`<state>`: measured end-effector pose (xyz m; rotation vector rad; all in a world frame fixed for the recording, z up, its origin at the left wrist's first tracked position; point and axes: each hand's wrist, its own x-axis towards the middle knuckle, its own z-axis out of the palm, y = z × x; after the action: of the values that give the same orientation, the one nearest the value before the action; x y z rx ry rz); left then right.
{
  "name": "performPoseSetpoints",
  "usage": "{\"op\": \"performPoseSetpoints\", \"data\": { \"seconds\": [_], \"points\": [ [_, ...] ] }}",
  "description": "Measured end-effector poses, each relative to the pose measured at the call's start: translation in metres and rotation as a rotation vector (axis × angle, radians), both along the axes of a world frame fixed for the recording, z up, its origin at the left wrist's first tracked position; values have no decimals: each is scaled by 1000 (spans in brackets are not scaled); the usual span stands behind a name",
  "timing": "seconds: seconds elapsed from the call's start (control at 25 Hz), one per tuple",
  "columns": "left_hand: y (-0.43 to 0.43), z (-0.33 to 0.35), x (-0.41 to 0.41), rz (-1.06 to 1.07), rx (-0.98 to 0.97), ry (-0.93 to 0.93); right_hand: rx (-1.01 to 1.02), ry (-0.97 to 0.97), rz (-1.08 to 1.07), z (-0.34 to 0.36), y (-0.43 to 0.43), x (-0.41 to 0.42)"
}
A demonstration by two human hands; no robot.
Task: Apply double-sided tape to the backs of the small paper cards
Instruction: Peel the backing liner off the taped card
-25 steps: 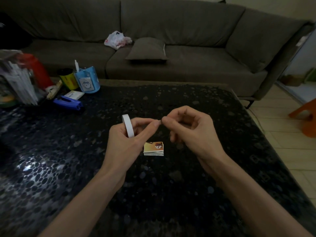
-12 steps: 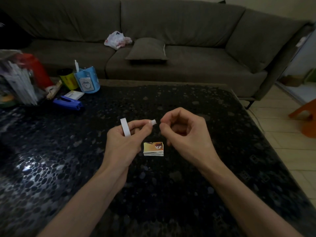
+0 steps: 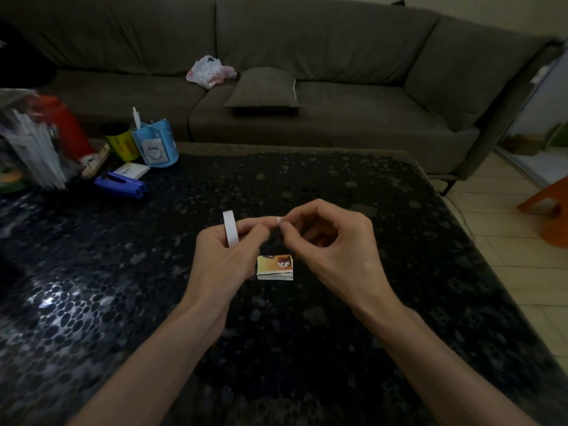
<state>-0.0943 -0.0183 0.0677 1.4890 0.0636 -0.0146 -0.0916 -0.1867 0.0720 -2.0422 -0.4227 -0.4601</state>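
Observation:
A small stack of paper cards (image 3: 274, 267) with an orange picture on top lies on the dark pebbled table (image 3: 338, 348), between my two hands. My left hand (image 3: 226, 256) holds a white roll of double-sided tape (image 3: 230, 228) looped over its fingers. My right hand (image 3: 333, 244) pinches the white free end of the tape (image 3: 279, 220) at the left hand's fingertips, just above the cards. Both hands hover over the table.
At the table's back left stand a blue stapler (image 3: 121, 186), a blue cup (image 3: 156, 147), a yellow can (image 3: 121, 142), a red bottle (image 3: 66, 124) and a bundle of papers (image 3: 30, 142). A grey sofa (image 3: 307, 87) lies beyond. An orange stool (image 3: 550, 210) stands at the right.
The fingertips parted slightly half a second ago, showing a white tape end, and now my right hand has closed in again and pinches that end. The cards have not moved.

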Motion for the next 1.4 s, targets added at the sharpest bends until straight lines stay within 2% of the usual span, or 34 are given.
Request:
{"op": "performPoseSetpoints", "data": {
  "seconds": [0.24,0.6,1.04,1.4],
  "points": [
    [2,1,-4,-49,146,-151,-46,2,-74,0,-3,1],
    [7,1,-4,-71,335,-303,-41,63,-29,3,-5,1],
    [7,1,-5,-98,318,-337,-28,90,-54,4,-4,2],
    [9,-1,-2,-98,229,-253,273,318,74,9,-9,4]
  ]
}}
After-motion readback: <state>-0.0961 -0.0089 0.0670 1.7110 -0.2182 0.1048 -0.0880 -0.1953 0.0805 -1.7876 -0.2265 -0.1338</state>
